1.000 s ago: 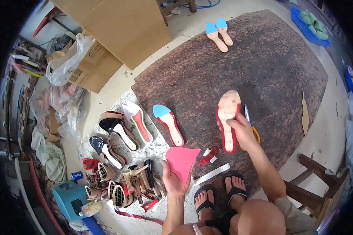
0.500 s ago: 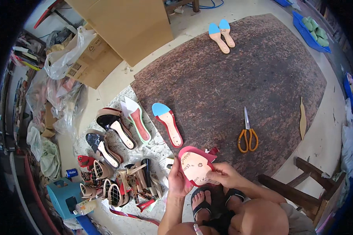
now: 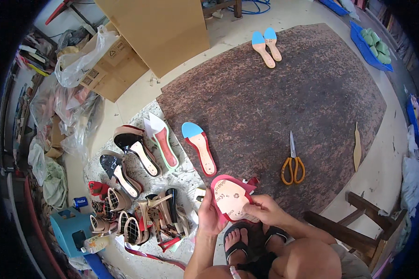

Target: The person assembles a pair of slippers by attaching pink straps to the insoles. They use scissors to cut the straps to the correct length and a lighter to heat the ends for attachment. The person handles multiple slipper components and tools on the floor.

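Between my two hands is a pale shoe insole (image 3: 229,199) with dark red material folded round its edge. My left hand (image 3: 211,217) grips its left side, thumb along the rim. On the right side, my right hand (image 3: 265,210) pinches the lower edge, its thumb lying over the pale face. A loose red strip sticks out at the upper right of the piece. Just beyond lies an insole with a blue toe and red rim (image 3: 203,151). Orange-handled scissors (image 3: 293,165) rest on the dark board to the right, blades pointing away.
A brown speckled board (image 3: 284,102) covers the floor ahead, with two blue-toed insoles (image 3: 264,52) at its far side. To the left are black sandals (image 3: 144,156), a green-edged template (image 3: 169,146) and piled heeled shoes (image 3: 165,209). A wooden stool (image 3: 358,232) stands at right.
The view has shifted slightly, moving the far insoles and scissors a little down the picture. Both hands keep their hold on the insole, nearly unmoved.
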Available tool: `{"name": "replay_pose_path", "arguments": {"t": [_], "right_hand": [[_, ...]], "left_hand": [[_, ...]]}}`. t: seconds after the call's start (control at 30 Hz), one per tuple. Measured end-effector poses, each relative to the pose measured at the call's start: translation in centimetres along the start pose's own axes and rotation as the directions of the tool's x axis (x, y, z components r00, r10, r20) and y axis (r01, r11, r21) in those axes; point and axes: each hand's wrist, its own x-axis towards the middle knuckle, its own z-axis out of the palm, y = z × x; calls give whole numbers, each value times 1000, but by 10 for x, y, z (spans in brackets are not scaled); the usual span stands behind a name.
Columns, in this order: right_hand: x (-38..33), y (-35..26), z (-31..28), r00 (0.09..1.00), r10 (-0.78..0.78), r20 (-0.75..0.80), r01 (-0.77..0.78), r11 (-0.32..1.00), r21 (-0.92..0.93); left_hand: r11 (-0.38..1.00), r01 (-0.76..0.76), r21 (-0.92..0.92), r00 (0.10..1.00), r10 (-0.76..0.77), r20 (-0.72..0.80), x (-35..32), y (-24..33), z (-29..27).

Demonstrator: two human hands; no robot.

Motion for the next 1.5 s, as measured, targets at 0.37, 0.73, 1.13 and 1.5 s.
{"name": "replay_pose_path", "arguments": {"t": [0.37,0.73,1.13,1.5], "right_hand": [[0,-9,0,996,94,-8,-94,986,-134],[3,-6,5,998,-5,-69,2,999,-50],[3,-12,-2,998,-16,-66,6,988,-156],[7,-43,-9,972,-153,-177,75,920,-384]], "left_hand": [[997,17,-78,998,-11,65,-3,2,0],[998,-2,-61,1000,1,-4,-1,0,3],[889,-2,459,981,90,-169,-8,10,9],[660,11,751,975,161,-156,-11,5,19]]}}
